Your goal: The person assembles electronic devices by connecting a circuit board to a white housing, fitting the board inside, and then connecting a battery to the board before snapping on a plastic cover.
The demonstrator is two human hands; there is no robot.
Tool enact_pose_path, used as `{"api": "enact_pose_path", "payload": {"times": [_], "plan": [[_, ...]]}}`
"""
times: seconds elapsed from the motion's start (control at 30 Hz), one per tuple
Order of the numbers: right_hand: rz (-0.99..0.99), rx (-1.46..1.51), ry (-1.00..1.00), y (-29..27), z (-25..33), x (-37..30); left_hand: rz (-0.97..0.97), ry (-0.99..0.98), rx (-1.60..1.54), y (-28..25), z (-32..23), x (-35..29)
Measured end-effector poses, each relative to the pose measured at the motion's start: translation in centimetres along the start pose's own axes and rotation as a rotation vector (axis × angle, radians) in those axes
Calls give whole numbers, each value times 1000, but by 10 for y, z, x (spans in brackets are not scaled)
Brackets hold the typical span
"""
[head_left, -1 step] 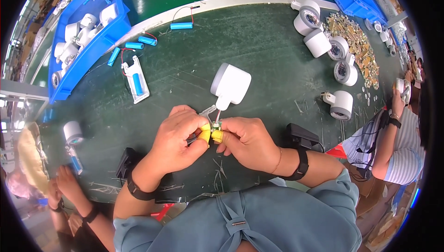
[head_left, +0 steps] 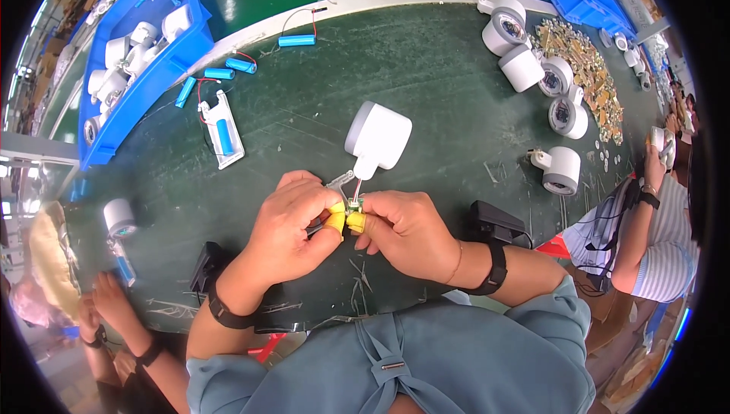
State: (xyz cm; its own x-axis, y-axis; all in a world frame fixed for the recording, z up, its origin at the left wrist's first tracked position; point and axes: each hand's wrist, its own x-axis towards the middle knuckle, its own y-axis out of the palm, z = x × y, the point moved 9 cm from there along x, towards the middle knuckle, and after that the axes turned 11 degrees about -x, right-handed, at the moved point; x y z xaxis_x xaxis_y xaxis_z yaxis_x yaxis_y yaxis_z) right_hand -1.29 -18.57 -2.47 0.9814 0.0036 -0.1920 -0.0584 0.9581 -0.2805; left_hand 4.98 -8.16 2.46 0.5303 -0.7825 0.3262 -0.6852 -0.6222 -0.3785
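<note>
Between left hand [head_left: 293, 224] and right hand [head_left: 407, 230], wires [head_left: 358, 187] already reach the still-uncased circuit board [head_left: 355, 205]; right pinches it, left pinches closed, hold hidden.

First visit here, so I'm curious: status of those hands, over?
Right hand pinching small circuit board; left hand close alongside. Fingers partly cover board. White housing just beyond, wires between.
</note>
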Motion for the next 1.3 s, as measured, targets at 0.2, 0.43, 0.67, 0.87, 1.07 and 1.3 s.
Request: {"api": "enact_pose_path", "payload": {"times": [0.2, 0.43, 0.67, 0.87, 1.07, 1.3], "plan": [[-36, -17, -53, 1, 2, 2, 51, 8, 30, 1, 0, 1], [-13, -67, -73, 7, 3, 2, 67, -130, 39, -19, 9, -3], [-141, -159, -210, -3, 13, 1, -10, -197, -17, -9, 3, -1], [-179, -157, -307, -6, 21, -2, 41, -117, 170, -4, 0, 3], [-153, -172, -332, -7, 26, -5, 34, -186, 172, -7, 0, 2], [-190, -178, -392, -6, 26, -4, 46, -106, 258, -9, -5, 0]]}}
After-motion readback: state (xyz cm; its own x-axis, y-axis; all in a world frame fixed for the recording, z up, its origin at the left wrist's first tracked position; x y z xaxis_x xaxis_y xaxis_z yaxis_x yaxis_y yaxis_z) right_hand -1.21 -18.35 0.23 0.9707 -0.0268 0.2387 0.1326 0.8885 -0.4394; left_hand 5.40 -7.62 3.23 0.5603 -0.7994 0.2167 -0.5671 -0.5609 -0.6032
